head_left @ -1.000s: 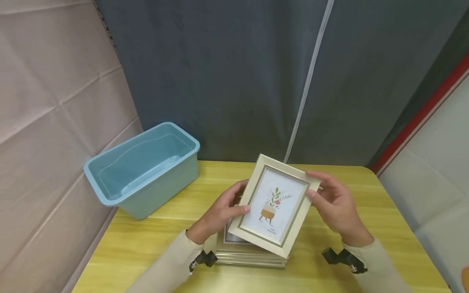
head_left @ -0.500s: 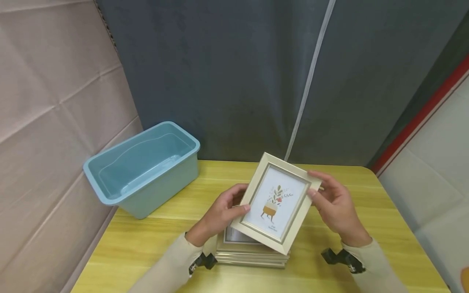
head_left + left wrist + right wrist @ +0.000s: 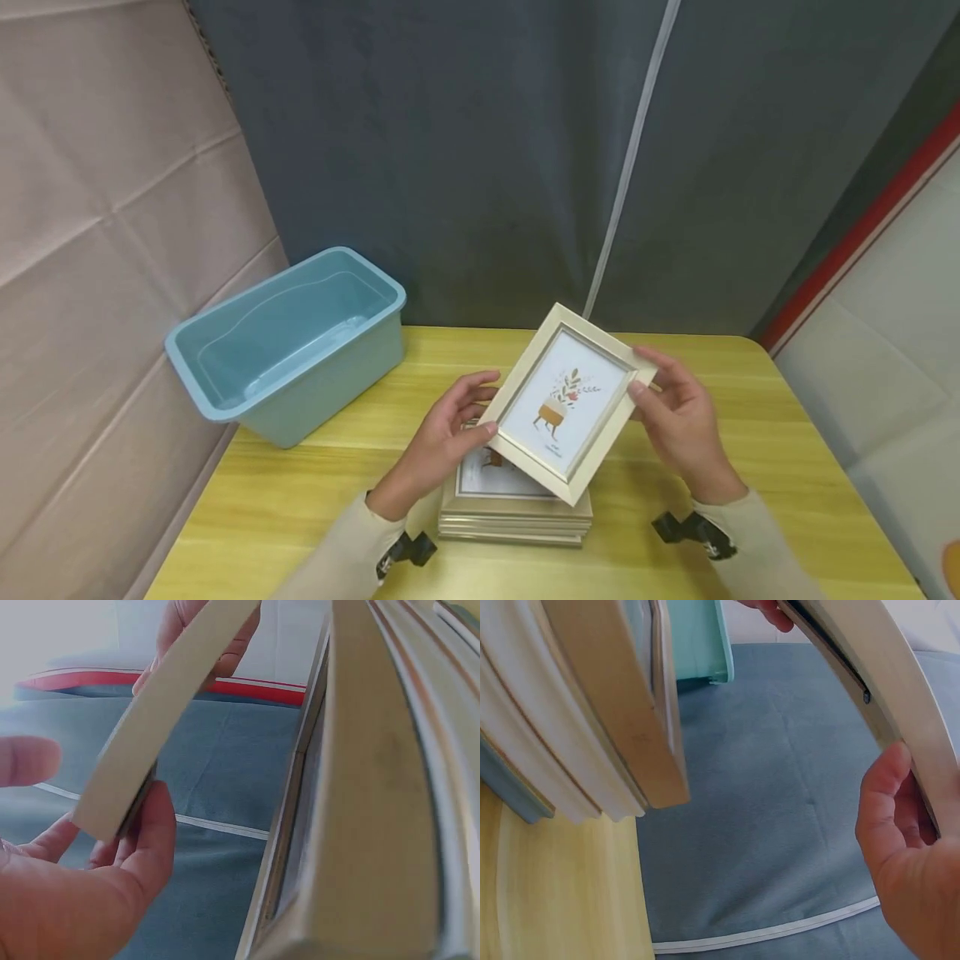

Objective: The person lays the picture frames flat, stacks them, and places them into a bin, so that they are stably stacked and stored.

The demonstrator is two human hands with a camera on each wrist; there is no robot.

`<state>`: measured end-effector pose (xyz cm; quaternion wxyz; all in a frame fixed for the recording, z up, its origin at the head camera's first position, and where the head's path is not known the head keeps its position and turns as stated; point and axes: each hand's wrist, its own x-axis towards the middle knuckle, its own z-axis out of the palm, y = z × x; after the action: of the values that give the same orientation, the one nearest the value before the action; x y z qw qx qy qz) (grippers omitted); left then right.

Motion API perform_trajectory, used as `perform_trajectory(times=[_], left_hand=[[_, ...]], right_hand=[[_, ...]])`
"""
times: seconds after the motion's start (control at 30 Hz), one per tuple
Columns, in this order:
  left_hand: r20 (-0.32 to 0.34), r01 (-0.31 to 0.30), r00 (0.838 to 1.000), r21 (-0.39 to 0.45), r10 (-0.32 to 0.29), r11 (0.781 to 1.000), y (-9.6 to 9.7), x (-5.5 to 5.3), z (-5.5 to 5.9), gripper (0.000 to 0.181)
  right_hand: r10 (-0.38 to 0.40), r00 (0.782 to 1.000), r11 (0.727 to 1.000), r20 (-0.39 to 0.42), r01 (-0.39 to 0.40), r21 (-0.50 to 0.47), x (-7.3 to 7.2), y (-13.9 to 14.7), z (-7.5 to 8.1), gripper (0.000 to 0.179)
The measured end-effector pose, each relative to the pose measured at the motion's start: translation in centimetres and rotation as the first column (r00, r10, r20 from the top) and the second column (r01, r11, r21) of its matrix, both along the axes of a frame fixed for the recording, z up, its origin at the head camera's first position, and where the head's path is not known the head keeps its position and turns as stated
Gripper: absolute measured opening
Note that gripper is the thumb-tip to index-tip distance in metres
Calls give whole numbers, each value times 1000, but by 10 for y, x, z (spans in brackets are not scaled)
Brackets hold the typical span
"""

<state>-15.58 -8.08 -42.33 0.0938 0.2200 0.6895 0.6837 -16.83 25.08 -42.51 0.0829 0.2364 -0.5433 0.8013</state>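
Observation:
A cream picture frame (image 3: 517, 375) with a potted-plant print is held tilted above a stack of picture frames (image 3: 513, 518). My right hand (image 3: 686, 433) pinches its right edge, thumb in front and fingers behind. At the opposite edge is my left hand (image 3: 438, 446). The left wrist view shows that hand's thumb (image 3: 30, 760) lifted off the frame, while its fingers (image 3: 154, 832) touch the underside near the corner. Under the held frame, the top frame of the stack shows part of a print; the rest is covered.
A light blue plastic bin (image 3: 330, 367) stands on the left of the yellow wood-grain table (image 3: 750, 408). A dark grey curtain (image 3: 465, 167) hangs along the back edge. Pale cloth (image 3: 112, 250) lines the left side.
The held frame has shifted slightly up and away, uncovering more of the stack's top print. My left hand has drawn a little left, its thumb coming off the frame's face.

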Motion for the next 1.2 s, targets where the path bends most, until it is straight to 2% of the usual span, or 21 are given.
perform_trajectory(times=[0.17, 0.4, 0.53, 0.7, 0.83, 0.97, 1.2], left_hand=[[13, -37, 999, 35, 36, 999, 1, 9, -3, 59], [51, -53, 998, 120, 47, 991, 6, 16, -13, 62], [85, -116, 991, 145, 104, 983, 14, 18, -16, 69], [125, -210, 973, 145, 193, 967, 25, 19, -18, 86], [151, -262, 958, 130, 242, 956, 29, 22, -20, 98], [155, -301, 947, 111, 282, 947, 28, 23, -22, 99], [162, -299, 946, 97, 281, 949, 21, 22, -19, 96]], right_hand=[[-50, 999, 999, 23, 50, 0, 0, -2, -5, 51], [-135, 989, 989, 64, 138, -44, 2, -5, -6, 51], [-144, 987, 986, 69, 149, -75, 3, -9, -7, 51], [-133, 988, 983, 84, 142, -116, 2, -16, -12, 53], [-165, 980, 984, 113, 171, -47, 6, -23, -13, 52], [-192, 976, 981, 105, 188, 49, 9, -27, -12, 53], [-131, 991, 989, 38, 127, 81, 10, -27, -12, 56]])
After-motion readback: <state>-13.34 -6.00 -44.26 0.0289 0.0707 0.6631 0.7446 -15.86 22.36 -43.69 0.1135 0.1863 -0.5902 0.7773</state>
